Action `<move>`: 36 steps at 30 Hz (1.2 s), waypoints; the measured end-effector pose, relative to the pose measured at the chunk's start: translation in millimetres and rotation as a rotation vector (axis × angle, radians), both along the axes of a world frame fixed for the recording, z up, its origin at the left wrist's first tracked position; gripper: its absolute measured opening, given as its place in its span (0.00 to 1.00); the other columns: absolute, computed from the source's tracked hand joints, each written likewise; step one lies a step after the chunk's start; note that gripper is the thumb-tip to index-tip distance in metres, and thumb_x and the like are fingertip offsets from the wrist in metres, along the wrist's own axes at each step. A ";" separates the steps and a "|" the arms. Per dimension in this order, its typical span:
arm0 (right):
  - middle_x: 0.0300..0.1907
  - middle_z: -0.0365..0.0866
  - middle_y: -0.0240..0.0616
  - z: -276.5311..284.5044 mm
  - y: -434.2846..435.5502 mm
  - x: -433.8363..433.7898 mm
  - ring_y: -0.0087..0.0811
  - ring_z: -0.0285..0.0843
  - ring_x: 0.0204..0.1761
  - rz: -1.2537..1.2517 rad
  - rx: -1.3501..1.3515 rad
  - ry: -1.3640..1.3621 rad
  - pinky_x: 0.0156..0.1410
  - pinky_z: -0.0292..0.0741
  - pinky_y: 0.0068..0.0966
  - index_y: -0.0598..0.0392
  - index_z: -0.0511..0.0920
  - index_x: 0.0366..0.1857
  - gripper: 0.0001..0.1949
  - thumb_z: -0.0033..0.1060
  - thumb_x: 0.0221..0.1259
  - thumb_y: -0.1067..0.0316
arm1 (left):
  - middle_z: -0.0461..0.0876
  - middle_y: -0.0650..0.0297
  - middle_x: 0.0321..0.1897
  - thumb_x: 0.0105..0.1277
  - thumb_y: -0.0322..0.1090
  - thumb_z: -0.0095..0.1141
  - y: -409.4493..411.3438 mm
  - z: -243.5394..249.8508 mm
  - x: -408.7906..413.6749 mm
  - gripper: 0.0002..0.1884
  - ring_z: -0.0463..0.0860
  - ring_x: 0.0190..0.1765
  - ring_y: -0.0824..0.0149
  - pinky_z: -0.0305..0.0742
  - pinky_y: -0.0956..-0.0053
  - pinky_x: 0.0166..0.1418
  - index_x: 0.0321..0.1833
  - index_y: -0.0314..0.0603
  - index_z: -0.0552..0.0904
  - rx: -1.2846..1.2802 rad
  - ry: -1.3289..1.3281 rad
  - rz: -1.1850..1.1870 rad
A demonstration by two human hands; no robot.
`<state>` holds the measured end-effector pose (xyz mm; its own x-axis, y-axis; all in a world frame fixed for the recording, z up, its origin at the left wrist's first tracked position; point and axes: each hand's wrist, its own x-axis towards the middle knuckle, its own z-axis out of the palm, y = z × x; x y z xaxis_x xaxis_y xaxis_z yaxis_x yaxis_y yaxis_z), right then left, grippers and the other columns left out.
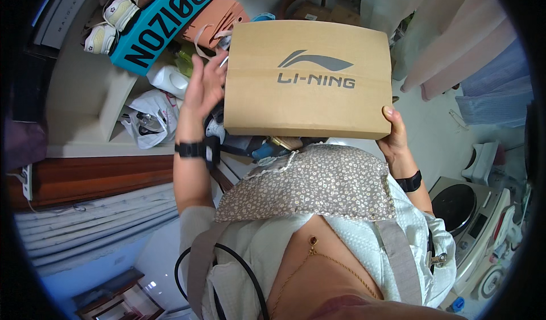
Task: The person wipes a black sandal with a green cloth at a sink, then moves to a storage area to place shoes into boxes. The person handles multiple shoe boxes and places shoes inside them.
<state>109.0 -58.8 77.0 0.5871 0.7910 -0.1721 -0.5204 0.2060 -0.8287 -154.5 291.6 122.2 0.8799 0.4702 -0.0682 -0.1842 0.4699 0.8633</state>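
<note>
A brown Li-Ning cardboard box spans the middle of the view, in front of my floral apron. My right hand grips its lower right corner, the thumb on the top face. Beside the box's left side, my left hand is raised with the palm up and the fingers spread. Whether its fingertips touch the box edge cannot be told. Past that hand lie an orange folded bag and a blue shoebox with white shoes on it.
At the left, a shelf holds a white plastic bag and a white bottle. Curtains hang at the upper right. A washing machine stands at the lower right. Several dark items partly show under the box.
</note>
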 end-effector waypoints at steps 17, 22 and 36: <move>0.74 0.68 0.42 -44.8 46.9 58.0 0.47 0.62 0.75 0.461 -0.045 0.442 0.78 0.55 0.54 0.47 0.67 0.73 0.39 0.43 0.69 0.27 | 0.48 0.53 0.82 0.52 0.40 0.80 -153.3 3.5 -47.6 0.68 0.50 0.82 0.64 0.49 0.68 0.82 0.83 0.35 0.36 0.651 0.131 0.235; 0.76 0.63 0.40 -36.5 49.0 40.0 0.47 0.56 0.77 0.618 -0.144 0.454 0.78 0.52 0.57 0.44 0.65 0.75 0.44 0.39 0.64 0.21 | 0.71 0.48 0.71 0.57 0.44 0.76 -156.4 -19.5 -44.5 0.50 0.74 0.70 0.57 0.67 0.65 0.74 0.78 0.33 0.61 0.696 0.112 0.599; 0.62 0.77 0.40 -50.4 48.8 29.6 0.40 0.75 0.62 0.465 -0.298 0.138 0.67 0.72 0.41 0.52 0.68 0.68 0.32 0.60 0.65 0.46 | 0.53 0.51 0.80 0.71 0.64 0.52 -172.7 -24.5 -59.6 0.51 0.52 0.81 0.61 0.50 0.65 0.81 0.81 0.31 0.47 0.373 0.071 0.490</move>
